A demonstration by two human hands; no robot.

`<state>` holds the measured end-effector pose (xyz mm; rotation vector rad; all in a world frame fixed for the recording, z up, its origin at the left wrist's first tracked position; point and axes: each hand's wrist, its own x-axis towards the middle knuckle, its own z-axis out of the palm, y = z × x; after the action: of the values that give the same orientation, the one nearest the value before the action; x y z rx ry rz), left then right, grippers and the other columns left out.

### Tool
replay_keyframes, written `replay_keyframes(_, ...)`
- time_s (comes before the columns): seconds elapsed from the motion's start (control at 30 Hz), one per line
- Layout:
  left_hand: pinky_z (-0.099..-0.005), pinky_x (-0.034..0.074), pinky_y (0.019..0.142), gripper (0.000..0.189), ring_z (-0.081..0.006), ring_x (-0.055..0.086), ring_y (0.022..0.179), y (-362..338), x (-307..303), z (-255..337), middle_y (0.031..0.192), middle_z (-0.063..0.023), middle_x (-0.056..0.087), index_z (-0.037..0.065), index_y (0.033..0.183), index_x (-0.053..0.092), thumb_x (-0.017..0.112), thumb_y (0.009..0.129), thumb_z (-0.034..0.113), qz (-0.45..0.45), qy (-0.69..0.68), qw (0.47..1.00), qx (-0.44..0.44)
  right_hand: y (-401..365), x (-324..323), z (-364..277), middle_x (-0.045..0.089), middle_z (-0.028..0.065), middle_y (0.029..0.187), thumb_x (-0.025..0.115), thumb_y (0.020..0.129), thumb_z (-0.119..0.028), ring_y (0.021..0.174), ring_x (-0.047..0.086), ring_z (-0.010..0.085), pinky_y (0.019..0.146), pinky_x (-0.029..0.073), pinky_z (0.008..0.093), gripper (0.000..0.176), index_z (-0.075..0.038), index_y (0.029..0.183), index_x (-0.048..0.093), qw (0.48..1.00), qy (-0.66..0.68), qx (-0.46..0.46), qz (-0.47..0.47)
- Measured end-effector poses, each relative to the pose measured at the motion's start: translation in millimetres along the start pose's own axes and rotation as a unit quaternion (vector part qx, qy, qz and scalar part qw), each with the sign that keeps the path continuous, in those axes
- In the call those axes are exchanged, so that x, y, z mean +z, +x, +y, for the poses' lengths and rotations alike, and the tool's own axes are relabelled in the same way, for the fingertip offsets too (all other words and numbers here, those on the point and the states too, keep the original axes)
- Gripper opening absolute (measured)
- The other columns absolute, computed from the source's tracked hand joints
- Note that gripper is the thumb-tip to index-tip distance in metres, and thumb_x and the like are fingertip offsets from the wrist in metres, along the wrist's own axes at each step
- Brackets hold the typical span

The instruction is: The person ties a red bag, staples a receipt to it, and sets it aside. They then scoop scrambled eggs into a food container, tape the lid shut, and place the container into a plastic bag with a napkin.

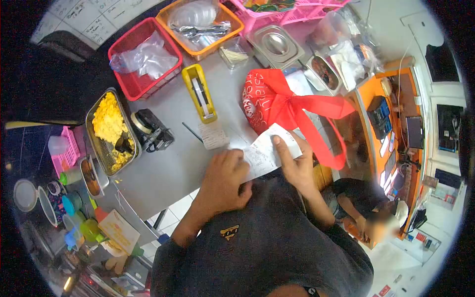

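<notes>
A white paper receipt (262,157) with faint print is held above the front edge of the steel table (163,171). My right hand (297,163) is closed on its right part, thumb on top and fingers behind. My left hand (225,178) is curled at the receipt's left edge; whether its fingers grip the paper is hidden. Just beyond, a red fabric bag (269,101) with white lettering stands with its handles tied. A second slip of paper (214,136) lies on the table beside a dark pen (192,131).
Behind the slip is a yellow tape dispenser (199,94). To the left are a black device (156,131) and a metal tray (111,163) of yellow food. Red (143,94) and orange (232,37) baskets line the back. A seated person (361,208) is at the right.
</notes>
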<state>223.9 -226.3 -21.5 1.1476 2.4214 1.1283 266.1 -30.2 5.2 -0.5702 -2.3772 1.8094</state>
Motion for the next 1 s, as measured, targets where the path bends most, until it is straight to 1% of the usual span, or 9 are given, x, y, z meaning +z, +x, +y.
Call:
replay_keyframes(0.13, -0.0367, 0.049, 0.089, 0.027, -0.0301, 0.061, 0.109, 26, 4, 14, 0.114, -0.0179, 0.061, 0.001, 0.101, 0.065, 0.074, 0.079, 0.013, 0.179, -0.270, 0.943, -0.082, -6, -7, 3, 0.073, 0.0077, 0.091, 0.068, 0.094, -0.011, 0.089, 0.065, 0.0091, 0.078, 0.052, 0.0274, 0.019, 0.003, 0.108, 0.068, 0.999, -0.003, -0.033, 0.003)
replay_keyframes(0.17, -0.0367, 0.049, 0.089, 0.027, -0.0301, 0.061, 0.109, 29, 8, 8, 0.114, -0.0179, 0.061, 0.001, 0.101, 0.065, 0.074, 0.079, 0.013, 0.176, -0.270, 0.943, -0.078, -9, -7, 3, 0.073, 0.0077, 0.091, 0.068, 0.094, -0.011, 0.089, 0.065, 0.0091, 0.078, 0.052, 0.0274, 0.019, 0.003, 0.108, 0.068, 0.999, -0.002, -0.034, 0.008)
replay_keyframes(0.27, -0.0358, 0.050, 0.068, 0.018, -0.0239, 0.066, 0.070, 39, 20, -7, 0.070, -0.0156, 0.061, -0.003, 0.094, 0.064, 0.070, 0.087, 0.012, 0.058, -0.269, 0.961, -0.032, -13, -12, -9, 0.073, 0.0106, 0.094, 0.072, 0.089, -0.004, 0.092, 0.068, 0.0130, 0.080, 0.053, 0.0297, 0.018, 0.002, 0.106, 0.069, 0.997, -0.031, -0.072, 0.023)
replay_keyframes(0.43, -0.0416, 0.049, 0.064, 0.019, -0.0373, 0.067, 0.072, 44, 11, -15, 0.080, -0.0215, 0.066, 0.000, 0.096, 0.068, 0.068, 0.089, 0.017, 0.010, -0.236, 0.970, -0.055, -23, -34, -28, 0.072, 0.0155, 0.098, 0.074, 0.082, 0.006, 0.094, 0.069, 0.0196, 0.079, 0.054, 0.0299, 0.022, 0.004, 0.102, 0.066, 0.987, 0.084, -0.064, 0.120)
replay_keyframes(0.5, -0.0427, 0.049, 0.064, 0.019, -0.0388, 0.066, 0.072, 43, 19, -27, 0.080, -0.0210, 0.066, 0.000, 0.095, 0.068, 0.068, 0.089, 0.019, 0.050, -0.227, 0.970, -0.070, -27, -57, -32, 0.071, 0.0167, 0.099, 0.072, 0.080, 0.008, 0.089, 0.070, 0.0233, 0.078, 0.054, 0.0294, 0.022, 0.003, 0.101, 0.066, 0.925, -0.196, -0.274, 0.174)
replay_keyframes(0.57, -0.0454, 0.049, 0.063, 0.019, -0.0408, 0.065, 0.070, 43, 24, -38, 0.078, -0.0215, 0.066, 0.001, 0.091, 0.067, 0.068, 0.089, 0.021, 0.076, -0.063, 0.991, -0.093, -32, -72, -42, 0.071, 0.0170, 0.095, 0.071, 0.079, 0.009, 0.085, 0.069, 0.0259, 0.076, 0.054, 0.0319, 0.020, 0.003, 0.097, 0.066, 0.891, -0.249, -0.295, 0.239)
replay_keyframes(0.7, -0.0481, 0.048, 0.063, 0.024, -0.0416, 0.063, 0.069, 52, 43, -48, 0.072, -0.0218, 0.064, 0.003, 0.089, 0.068, 0.066, 0.091, 0.027, -0.044, -0.017, 0.997, -0.066, -27, -93, -51, 0.071, 0.0152, 0.090, 0.070, 0.082, 0.004, 0.081, 0.069, 0.0267, 0.075, 0.053, 0.0325, 0.012, 0.002, 0.094, 0.068, 0.914, -0.293, -0.214, 0.184)
replay_keyframes(0.87, -0.0473, 0.046, 0.062, 0.027, -0.0408, 0.061, 0.065, 85, 66, -44, 0.071, -0.0229, 0.061, 0.001, 0.088, 0.066, 0.065, 0.091, 0.028, -0.060, -0.169, 0.983, -0.027, -12, -86, -34, 0.071, 0.0186, 0.096, 0.070, 0.086, -0.006, 0.087, 0.070, 0.0343, 0.078, 0.055, 0.0386, 0.016, 0.002, 0.100, 0.068, 0.949, -0.258, -0.177, 0.045)
replay_keyframes(1.0, -0.0447, 0.044, 0.060, 0.028, -0.0377, 0.059, 0.060, 100, 69, -28, 0.071, -0.0237, 0.060, -0.002, 0.087, 0.065, 0.065, 0.091, 0.026, -0.061, -0.213, 0.974, -0.044, 1, -87, -9, 0.070, 0.0205, 0.096, 0.072, 0.087, -0.016, 0.085, 0.071, 0.0315, 0.073, 0.056, 0.0398, 0.029, 0.002, 0.109, 0.067, 0.949, -0.295, -0.083, 0.069)
